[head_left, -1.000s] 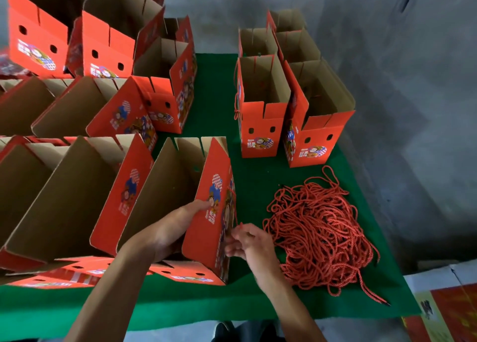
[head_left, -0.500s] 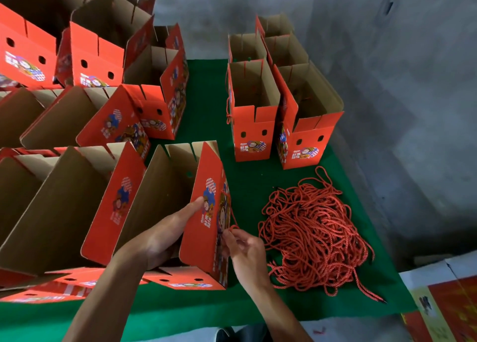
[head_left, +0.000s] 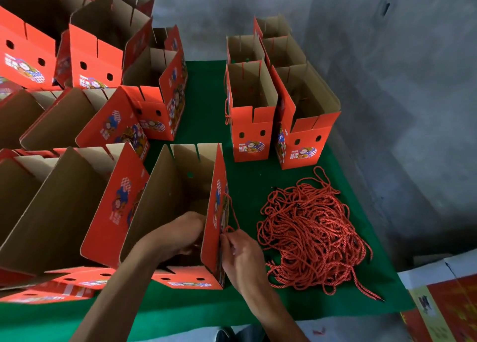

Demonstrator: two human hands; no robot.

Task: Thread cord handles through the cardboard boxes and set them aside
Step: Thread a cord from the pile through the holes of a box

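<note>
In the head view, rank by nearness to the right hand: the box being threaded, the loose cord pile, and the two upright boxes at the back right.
From the right hand:
1. Box being threaded, touching its left side.
2. Cord pile, just to its right.
3. Two upright boxes, farther back on the green table.

The left hand (head_left: 178, 234) has slipped inside the box (head_left: 178, 194), fingers curled behind its wall.

One head-worn camera looks forward and steeply down from above the near edge of the green table (head_left: 253, 181). The wide lens sits close, bending the edges.
</note>
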